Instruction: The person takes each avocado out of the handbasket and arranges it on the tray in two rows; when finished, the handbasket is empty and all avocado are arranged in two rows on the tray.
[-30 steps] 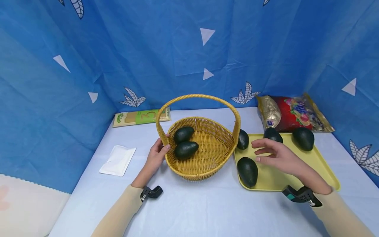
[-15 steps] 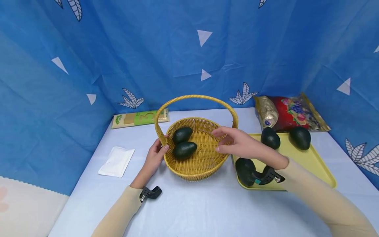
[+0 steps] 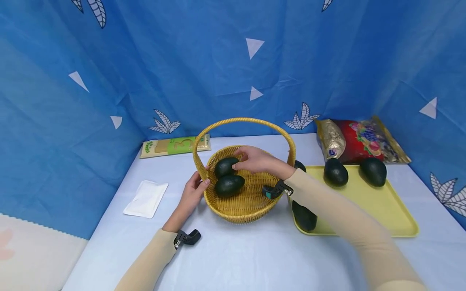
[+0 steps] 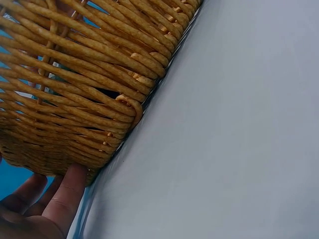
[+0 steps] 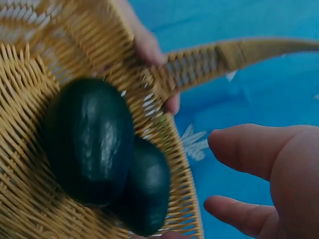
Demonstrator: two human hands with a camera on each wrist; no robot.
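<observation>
— Fingers of right hand stand apart beside rear avocado, inside basket; left hand grips basket's side.
— Hazard noted?
— Yes; a careless nudge could roll rear avocado against front avocado.

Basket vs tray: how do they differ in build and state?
The basket is woven and deep with an arched handle; the tray is smooth and shallow, no handle visible.
The left hand grips the basket; no hand touches the tray.
The basket holds two avocados; the tray bears at least three.
Shared: both are yellowish and carry avocados.
</observation>
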